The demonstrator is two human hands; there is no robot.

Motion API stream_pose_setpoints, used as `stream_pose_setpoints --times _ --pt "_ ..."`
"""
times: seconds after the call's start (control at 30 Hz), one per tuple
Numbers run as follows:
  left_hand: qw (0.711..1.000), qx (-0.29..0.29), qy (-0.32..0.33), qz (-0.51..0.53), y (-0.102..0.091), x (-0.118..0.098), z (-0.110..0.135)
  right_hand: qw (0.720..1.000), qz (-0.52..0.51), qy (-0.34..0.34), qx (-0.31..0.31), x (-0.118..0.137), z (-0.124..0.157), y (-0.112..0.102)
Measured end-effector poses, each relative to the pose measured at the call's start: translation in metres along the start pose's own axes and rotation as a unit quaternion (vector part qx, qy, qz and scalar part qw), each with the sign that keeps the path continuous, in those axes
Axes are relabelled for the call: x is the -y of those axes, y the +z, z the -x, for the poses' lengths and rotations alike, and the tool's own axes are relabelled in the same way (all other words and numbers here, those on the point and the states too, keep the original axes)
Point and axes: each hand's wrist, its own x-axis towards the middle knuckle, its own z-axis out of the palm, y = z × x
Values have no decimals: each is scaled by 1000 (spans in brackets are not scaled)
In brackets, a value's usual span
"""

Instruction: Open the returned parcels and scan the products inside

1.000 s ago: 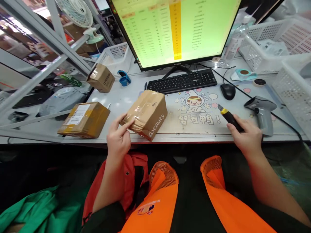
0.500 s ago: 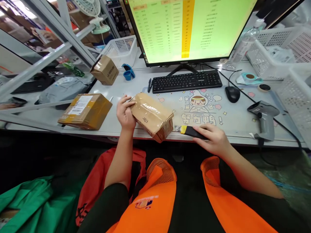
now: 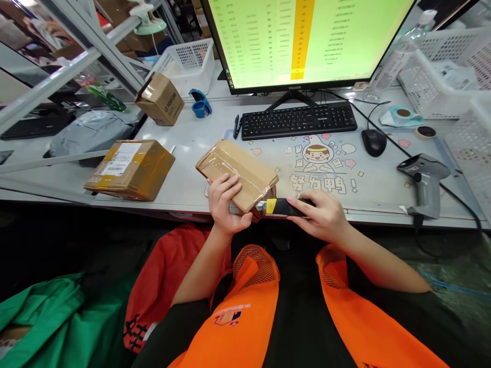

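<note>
A small brown cardboard box point(image 3: 241, 168) wrapped in clear tape is tilted at the desk's front edge. My left hand point(image 3: 226, 204) grips it from the near side, with the fingers over its top face and the thumb by the lower right corner. My right hand point(image 3: 324, 214) is closed around the black handle of a utility knife point(image 3: 284, 206) with a yellow band. The knife's metal tip meets the box's right end; how far the blade goes in is hidden.
Left on the desk point(image 3: 184, 179) are a taped parcel point(image 3: 132, 168), a small open carton point(image 3: 161, 99) and a blue-lidded container point(image 3: 200, 105). Behind stand a keyboard point(image 3: 299, 122) and monitor point(image 3: 318, 46). At right lie a mouse point(image 3: 373, 142), a barcode scanner point(image 3: 425, 184) and white baskets point(image 3: 433, 97).
My left hand has shifted from the box's left end to its near side. My right hand has brought the knife left, from beside the box to touching its right end.
</note>
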Motion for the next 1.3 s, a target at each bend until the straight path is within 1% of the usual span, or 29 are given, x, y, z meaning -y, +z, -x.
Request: stream_pose_setpoints --times 0.07,0.1,0.2,0.27,0.37,0.4,0.43,0.5,0.57,0.67,0.73,0.83,0.93,1.0,1.1,1.13,1.2,1.23,1.3 --pt "1000 -15 19 2 1 -1 -1 1000 13 3 -15 -6 1 3" --pt "1000 -10 20 -4 2 -2 -2 1000 19 15 -20 -10 2 3" --pt "998 54 -2 -44 3 -4 -6 997 23 71 -8 -29 9 1" --pt "994 80 -7 -69 1 -4 -7 991 40 130 7 -48 16 -3" --pt "994 75 2 -75 -2 -3 -6 963 103 247 0 -79 27 -16" --pt "995 74 0 -73 -3 -4 -6 954 119 276 -7 -86 30 -22" --pt "995 74 -6 -73 -2 -6 -5 949 126 288 -13 -88 31 -28" --pt "994 72 -27 -78 4 -13 -5 956 113 272 -18 -78 29 -41" --pt "993 59 -50 -86 16 -21 -4 971 80 224 -5 -53 17 -52" --pt "992 37 -84 -83 40 -34 -3 985 46 157 55 -8 -13 -67" --pt "991 21 -106 -79 54 -41 0 985 66 128 94 11 -38 -74" --pt "989 -9 -112 -101 67 -48 4 979 127 90 132 18 -70 -78" --pt "987 -29 -103 -119 71 -49 6 969 171 46 171 16 -93 -73" --pt "988 -28 -118 -93 71 -49 6 960 196 27 198 20 -104 -67" --pt "988 -17 -152 -28 74 -47 6 944 218 37 244 39 -121 -65" --pt "988 -20 -155 -12 75 -47 6 937 223 51 264 46 -125 -69" --pt "990 -40 -139 1 77 -48 7 920 232 91 302 54 -127 -84" --pt "991 -58 -123 -2 78 -49 7 910 240 116 318 52 -125 -94" --pt "991 -93 -92 -21 76 -48 7 882 265 179 345 35 -111 -115"
